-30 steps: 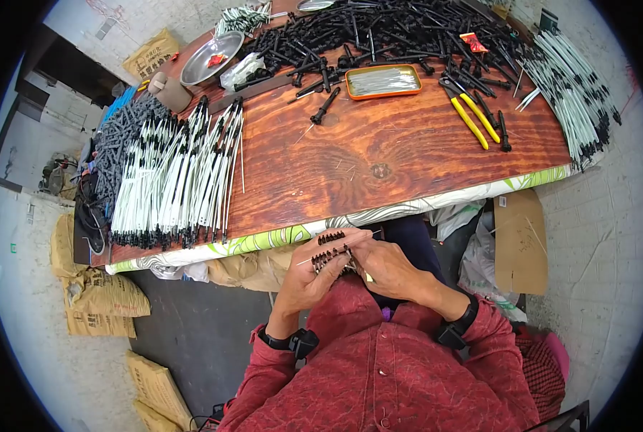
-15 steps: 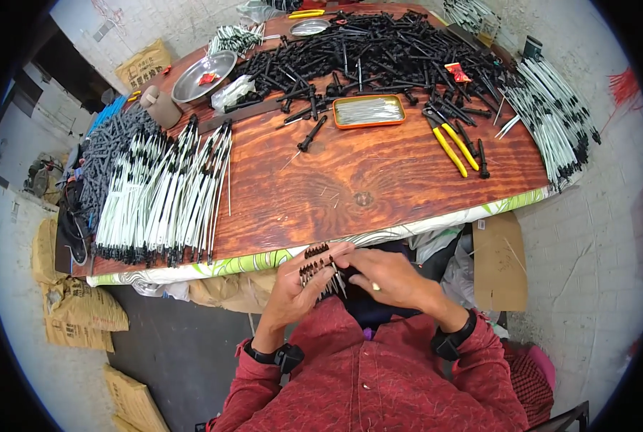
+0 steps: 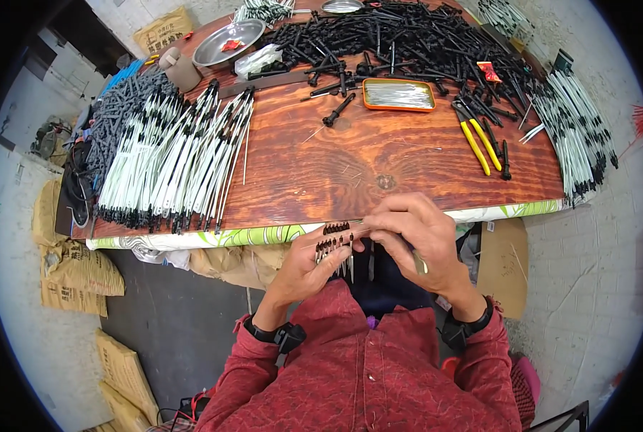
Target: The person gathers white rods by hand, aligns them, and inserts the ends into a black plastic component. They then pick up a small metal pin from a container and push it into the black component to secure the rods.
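At the table's front edge my left hand (image 3: pixel 301 268) is closed around a row of slim pale sticks with dark tips (image 3: pixel 336 241). The tips stand up between thumb and fingers, and the pale ends hang below. My right hand (image 3: pixel 426 245) is just beside it, thumb and fingertips pinched at the end of the row. A thin wire-like strand seems to run between the fingers; it is too fine to name. A small pale object (image 3: pixel 419 262) also lies within the curled right fingers. Beyond the hands, an orange-rimmed tin (image 3: pixel 399 109) holds thin silvery pins (image 3: pixel 397 93).
Bundles of white rods with black ends (image 3: pixel 166 158) lie on the left, others (image 3: pixel 577 137) on the right. Black plastic pieces (image 3: pixel 379 43) are heaped at the back. Yellow-handled pliers (image 3: pixel 480 144) and a lone black piece (image 3: pixel 339 110) rest on the wooden table (image 3: pixel 300 173).
My right hand has risen away from my lap and shifted right, its fingertips now pinched by the row's end. My left hand keeps its hold. The whole view has shifted slightly.
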Demonstrator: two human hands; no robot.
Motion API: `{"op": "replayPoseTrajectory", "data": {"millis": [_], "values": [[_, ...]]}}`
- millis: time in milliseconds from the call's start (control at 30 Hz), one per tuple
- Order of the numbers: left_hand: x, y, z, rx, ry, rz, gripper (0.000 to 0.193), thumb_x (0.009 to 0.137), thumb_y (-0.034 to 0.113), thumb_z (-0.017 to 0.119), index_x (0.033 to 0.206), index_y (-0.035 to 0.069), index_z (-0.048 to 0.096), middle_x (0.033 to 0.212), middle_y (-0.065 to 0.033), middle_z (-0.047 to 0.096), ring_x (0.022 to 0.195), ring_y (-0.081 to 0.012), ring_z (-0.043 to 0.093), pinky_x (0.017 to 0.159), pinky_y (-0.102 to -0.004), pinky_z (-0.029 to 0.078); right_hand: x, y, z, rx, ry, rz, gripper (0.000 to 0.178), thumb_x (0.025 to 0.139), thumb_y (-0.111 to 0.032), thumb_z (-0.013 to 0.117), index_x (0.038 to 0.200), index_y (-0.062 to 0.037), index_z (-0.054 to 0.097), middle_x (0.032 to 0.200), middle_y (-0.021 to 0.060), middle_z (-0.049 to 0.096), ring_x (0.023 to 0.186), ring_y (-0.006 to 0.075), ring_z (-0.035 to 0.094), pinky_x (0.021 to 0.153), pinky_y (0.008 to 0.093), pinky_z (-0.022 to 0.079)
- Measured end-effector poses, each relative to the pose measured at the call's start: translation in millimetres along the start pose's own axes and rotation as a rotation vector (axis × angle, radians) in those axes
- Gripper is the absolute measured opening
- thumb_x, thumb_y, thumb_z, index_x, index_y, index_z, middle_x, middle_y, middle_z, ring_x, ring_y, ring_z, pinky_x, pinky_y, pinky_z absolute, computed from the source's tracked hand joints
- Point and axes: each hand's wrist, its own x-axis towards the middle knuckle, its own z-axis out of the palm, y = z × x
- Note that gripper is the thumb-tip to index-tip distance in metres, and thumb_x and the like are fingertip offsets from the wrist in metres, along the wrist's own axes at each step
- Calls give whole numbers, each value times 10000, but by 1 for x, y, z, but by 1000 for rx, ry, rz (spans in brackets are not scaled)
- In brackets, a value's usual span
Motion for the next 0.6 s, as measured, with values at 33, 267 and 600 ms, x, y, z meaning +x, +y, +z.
{"op": "replayPoseTrajectory", "data": {"millis": [33, 267, 600], "values": [[-1, 0, 1, -3, 0, -1, 322, 993, 72, 530, 1292, -8, 619, 1115, -123, 695, 998, -216, 660, 924, -358, 508, -2, 3, 3, 27, -18, -18, 224, 750, -9, 778, 965, -53, 731, 956, 85, 666, 776, 247, 650, 667, 348, 520], [7, 1, 1, 43, 51, -22, 244, 961, 54, 585, 1178, -21, 667, 1002, -111, 699, 904, -213, 668, 832, -330, 519, 1, 2, 8, 0, -34, -53, 185, 748, -16, 779, 923, -64, 741, 901, 71, 678, 766, 231, 651, 651, 340, 512], [5, -2, -4, -53, 31, -102, 297, 979, 87, 561, 1238, -32, 646, 1089, -128, 709, 953, -205, 666, 881, -347, 514, 33, 30, -11, 205, -162, 44, 166, 786, -24, 749, 949, -31, 722, 892, 109, 684, 789, 282, 663, 684, 349, 534]]}}
